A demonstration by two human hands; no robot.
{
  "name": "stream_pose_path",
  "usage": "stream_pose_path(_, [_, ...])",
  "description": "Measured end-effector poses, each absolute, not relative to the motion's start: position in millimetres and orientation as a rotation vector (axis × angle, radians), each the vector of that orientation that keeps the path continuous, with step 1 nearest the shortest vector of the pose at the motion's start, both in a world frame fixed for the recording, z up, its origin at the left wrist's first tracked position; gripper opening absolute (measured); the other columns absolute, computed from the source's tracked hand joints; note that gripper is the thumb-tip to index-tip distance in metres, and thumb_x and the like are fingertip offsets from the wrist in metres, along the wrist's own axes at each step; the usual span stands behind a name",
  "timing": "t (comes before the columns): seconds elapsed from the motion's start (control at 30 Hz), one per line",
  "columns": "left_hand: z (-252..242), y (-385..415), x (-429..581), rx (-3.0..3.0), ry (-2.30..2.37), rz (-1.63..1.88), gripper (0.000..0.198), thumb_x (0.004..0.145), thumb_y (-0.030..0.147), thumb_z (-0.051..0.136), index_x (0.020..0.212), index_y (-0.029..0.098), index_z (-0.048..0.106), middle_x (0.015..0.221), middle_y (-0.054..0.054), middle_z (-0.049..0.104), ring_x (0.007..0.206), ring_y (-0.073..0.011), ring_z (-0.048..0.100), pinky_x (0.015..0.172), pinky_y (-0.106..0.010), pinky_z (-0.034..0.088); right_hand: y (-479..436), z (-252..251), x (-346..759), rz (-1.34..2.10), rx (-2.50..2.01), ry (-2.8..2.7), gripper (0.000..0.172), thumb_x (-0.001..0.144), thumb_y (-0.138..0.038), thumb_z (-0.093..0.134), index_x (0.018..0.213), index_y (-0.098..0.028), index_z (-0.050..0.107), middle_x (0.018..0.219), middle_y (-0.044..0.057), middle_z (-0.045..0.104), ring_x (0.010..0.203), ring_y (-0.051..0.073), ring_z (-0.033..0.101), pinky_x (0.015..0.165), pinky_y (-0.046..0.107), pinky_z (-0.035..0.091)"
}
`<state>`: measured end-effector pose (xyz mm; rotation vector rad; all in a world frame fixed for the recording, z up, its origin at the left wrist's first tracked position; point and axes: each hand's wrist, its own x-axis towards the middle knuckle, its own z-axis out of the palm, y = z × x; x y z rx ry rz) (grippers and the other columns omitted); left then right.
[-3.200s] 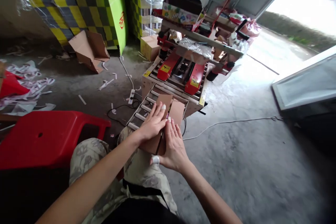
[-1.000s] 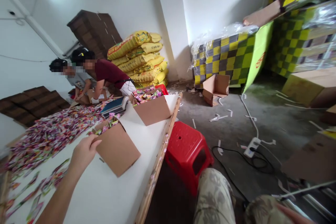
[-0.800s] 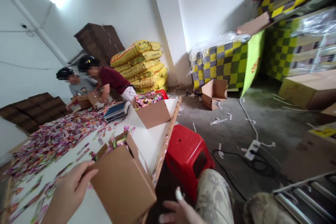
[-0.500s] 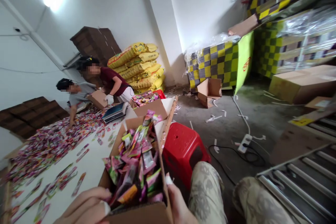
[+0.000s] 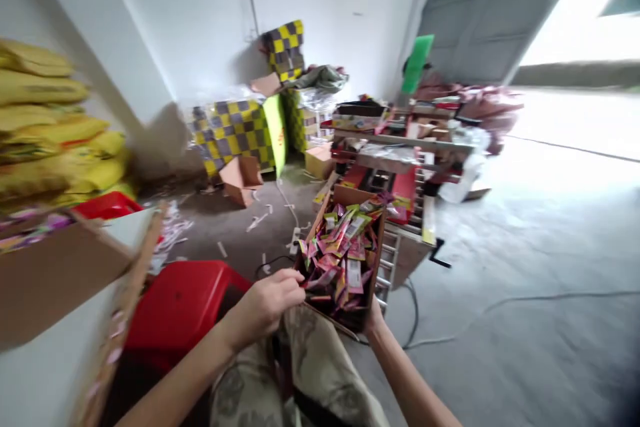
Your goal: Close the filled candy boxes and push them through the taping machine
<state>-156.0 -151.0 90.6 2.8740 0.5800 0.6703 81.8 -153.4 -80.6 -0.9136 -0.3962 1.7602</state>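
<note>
An open cardboard box (image 5: 373, 260) packed with colourful sachets (image 5: 340, 250) hangs in front of my knees, tilted toward me. My left hand (image 5: 267, 303) is closed on the box's near left rim, fingers curled over the edge. My right hand (image 5: 373, 323) is under the box's right bottom corner; only its wrist and heel show, the fingers are hidden behind the cardboard. The box is just in front of a roller conveyor (image 5: 387, 267) that leads into a red carton-sealing machine (image 5: 395, 173). The picture is blurred by head motion.
A red plastic stool (image 5: 175, 307) stands at my left knee, beside a white table's edge (image 5: 125, 307) carrying another cardboard box (image 5: 55, 273). Yellow sacks (image 5: 55, 140) are stacked at left. Checkered cartons (image 5: 235, 133), a loose box (image 5: 240, 180), cables and paper scraps lie on the concrete floor.
I have turned from the table toward the sealing machine, carrying the sachet-filled box off the table to in front of my knees. Both hands stay on it.
</note>
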Motion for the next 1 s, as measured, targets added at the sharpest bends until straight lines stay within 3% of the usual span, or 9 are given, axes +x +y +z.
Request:
stream_pose_path(0.13, [62, -96, -109, 2.98, 0.313, 0.605, 0.024, 0.09, 0.004, 0.032, 0.089, 0.015, 0.054, 0.087, -0.005, 0.057, 0.109, -0.0181, 0.05, 0.089, -0.026, 0.049, -165, -104, 123, 1.556, -1.199, -0.534, 0.065, 0.071, -0.079, 0.039, 0.085, -0.021, 0.065, 0.086, 0.011, 0.069, 0.091, 0.029, 0.064, 0.075, 0.04, 0.052])
stream_pose_path(0.33, [51, -70, -98, 3.041, 0.199, 0.555, 0.024, 0.093, 0.007, 0.032, 0.092, 0.015, 0.055, 0.087, -0.004, 0.058, 0.11, -0.0162, 0.05, 0.101, -0.031, 0.042, -181, -91, 220, 1.388, -1.578, -0.651, 0.035, 0.057, -0.047, 0.076, 0.066, -0.016, 0.063, 0.053, 0.003, 0.059, 0.06, 0.022, 0.061, 0.055, 0.029, 0.049])
stream_pose_path(0.43, [55, -73, -98, 3.0, 0.316, 0.544, 0.022, 0.094, 0.01, 0.033, 0.096, 0.017, 0.054, 0.091, -0.003, 0.06, 0.109, -0.0162, 0.052, 0.11, -0.041, 0.031, -166, -55, 266, 1.252, -1.556, -0.644, 0.044, 0.06, -0.051, 0.074, 0.093, -0.023, 0.062, 0.082, 0.0, 0.066, 0.071, 0.018, 0.063, 0.062, 0.025, 0.052])
stream_pose_path(0.5, [58, -82, -93, 2.965, 0.414, 0.585, 0.019, 0.095, 0.024, 0.039, 0.107, 0.016, 0.052, 0.099, -0.006, 0.06, 0.108, -0.0186, 0.052, 0.112, -0.047, 0.024, -148, -29, 281, 1.168, -1.434, -0.626, 0.054, 0.062, -0.056, 0.071, 0.106, -0.028, 0.055, 0.092, -0.001, 0.065, 0.075, 0.015, 0.064, 0.068, 0.024, 0.053])
stream_pose_path(0.57, [58, -95, -82, 2.94, 0.502, 0.667, 0.042, 0.093, 0.045, 0.041, 0.12, 0.013, 0.046, 0.108, -0.01, 0.057, 0.109, -0.0221, 0.051, 0.112, -0.05, 0.022, -129, -5, 286, 1.096, -1.343, -0.67, 0.058, 0.059, -0.053, 0.076, 0.105, -0.026, 0.054, 0.088, -0.001, 0.064, 0.07, 0.012, 0.063, 0.067, 0.023, 0.053])
stream_pose_path(0.63, [54, -108, -69, 2.923, 0.589, 0.737, 0.063, 0.089, 0.061, 0.034, 0.126, 0.01, 0.042, 0.114, -0.013, 0.053, 0.111, -0.0251, 0.049, 0.111, -0.051, 0.024, -114, 15, 285, 1.049, -1.389, -0.781, 0.055, 0.056, -0.049, 0.08, 0.097, -0.02, 0.056, 0.079, 0.0, 0.063, 0.065, 0.011, 0.061, 0.061, 0.021, 0.053])
stream_pose_path(0.7, [50, -118, -56, 2.904, 0.668, 0.733, 0.068, 0.088, 0.065, 0.027, 0.127, 0.011, 0.044, 0.116, -0.014, 0.052, 0.111, -0.0264, 0.048, 0.109, -0.051, 0.026, -102, 33, 284, 1.04, -1.513, -0.903, 0.051, 0.059, -0.052, 0.077, 0.09, -0.017, 0.056, 0.07, 0.0, 0.06, 0.059, 0.012, 0.059, 0.055, 0.022, 0.052])
stream_pose_path(0.83, [48, -122, -42, 2.869, 0.751, 0.573, 0.056, 0.091, 0.058, 0.028, 0.12, 0.017, 0.053, 0.109, -0.011, 0.053, 0.103, -0.0264, 0.05, 0.101, -0.051, 0.033, -81, 57, 281, 0.958, -1.828, -1.073, 0.04, 0.068, -0.05, 0.068, 0.085, -0.017, 0.054, 0.062, -0.001, 0.056, 0.051, 0.013, 0.055, 0.048, 0.027, 0.049])
stream_pose_path(1.0, [54, -118, -40, 2.851, 0.838, 0.473, 0.045, 0.09, 0.054, 0.037, 0.111, 0.02, 0.057, 0.103, -0.009, 0.055, 0.09, -0.0253, 0.052, 0.083, -0.043, 0.042, -65, 64, 266, 0.255, -2.217, -1.426, 0.011, 0.068, -0.027, 0.062, 0.073, -0.018, 0.057, 0.059, 0.0, 0.056, 0.054, 0.015, 0.053, 0.052, 0.025, 0.041])
